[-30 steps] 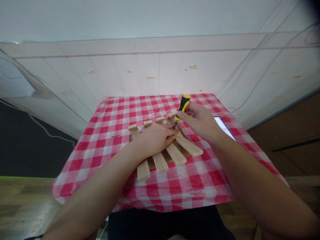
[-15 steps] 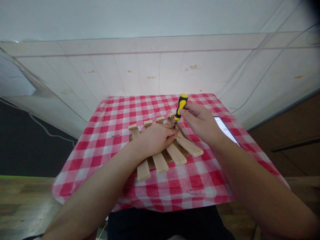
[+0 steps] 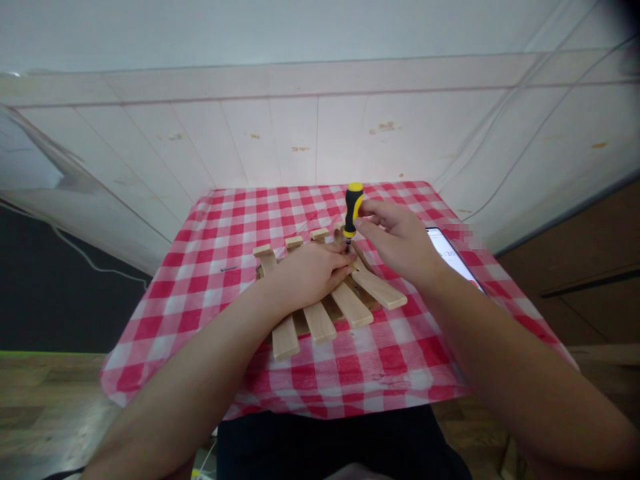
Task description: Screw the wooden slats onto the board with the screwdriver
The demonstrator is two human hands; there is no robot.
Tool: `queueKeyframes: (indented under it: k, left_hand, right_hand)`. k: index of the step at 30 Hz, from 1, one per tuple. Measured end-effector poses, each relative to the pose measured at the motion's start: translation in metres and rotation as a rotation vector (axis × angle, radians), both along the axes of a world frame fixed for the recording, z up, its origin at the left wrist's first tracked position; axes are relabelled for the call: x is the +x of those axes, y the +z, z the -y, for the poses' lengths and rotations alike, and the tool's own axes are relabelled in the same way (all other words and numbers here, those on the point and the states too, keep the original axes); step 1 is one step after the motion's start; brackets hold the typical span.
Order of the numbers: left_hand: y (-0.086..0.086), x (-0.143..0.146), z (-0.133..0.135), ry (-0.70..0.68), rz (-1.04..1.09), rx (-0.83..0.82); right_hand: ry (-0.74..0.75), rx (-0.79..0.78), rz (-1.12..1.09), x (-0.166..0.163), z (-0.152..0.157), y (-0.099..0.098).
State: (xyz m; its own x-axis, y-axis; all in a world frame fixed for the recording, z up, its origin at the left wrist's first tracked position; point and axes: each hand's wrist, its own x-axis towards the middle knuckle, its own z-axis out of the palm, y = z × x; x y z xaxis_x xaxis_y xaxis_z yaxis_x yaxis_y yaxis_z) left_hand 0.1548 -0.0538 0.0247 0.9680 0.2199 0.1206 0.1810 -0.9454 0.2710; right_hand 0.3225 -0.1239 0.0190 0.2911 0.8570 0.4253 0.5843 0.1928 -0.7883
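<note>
A black-and-yellow screwdriver (image 3: 353, 210) stands nearly upright, its tip down at the far right part of a frame of pale wooden slats (image 3: 352, 305). My right hand (image 3: 397, 237) has thumb and fingers closed at the side of its handle. Lying across the slats, my left hand (image 3: 311, 270) holds them down, with its fingertips beside the screwdriver's tip. Whatever sits under that tip is too small and covered to make out. The slats fan out toward me over a darker wooden piece that is partly hidden.
A red-and-white checked cloth (image 3: 195, 293) covers the table. To the right of my right hand lies a phone (image 3: 453, 259) with a lit screen. A small screw or nail (image 3: 229, 269) lies left of the slats. Behind the table rises a white panelled wall (image 3: 295, 147).
The screwdriver has gone from leaning right to almost upright, its handle moving a little left. My left hand stays on the slats. The whole view has shifted slightly.
</note>
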Motion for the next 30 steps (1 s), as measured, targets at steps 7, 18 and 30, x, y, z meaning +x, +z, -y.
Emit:
queueKeyframes:
  k: [7, 18, 30]
  left_hand:
    - [0.0016, 0.0007, 0.0009, -0.006, -0.011, 0.009]
    - [0.0008, 0.0012, 0.0008, -0.001, -0.019, 0.026]
    - [-0.001, -0.0001, -0.0001, -0.015, 0.002, 0.048]
  right_hand:
    - [-0.055, -0.007, 0.126, 0.0004, -0.0005, -0.0028]
    - [-0.054, -0.001, 0.051, -0.0014, -0.0001, -0.0012]
    - [-0.023, -0.012, 0.016, -0.0032, 0.0003, -0.0001]
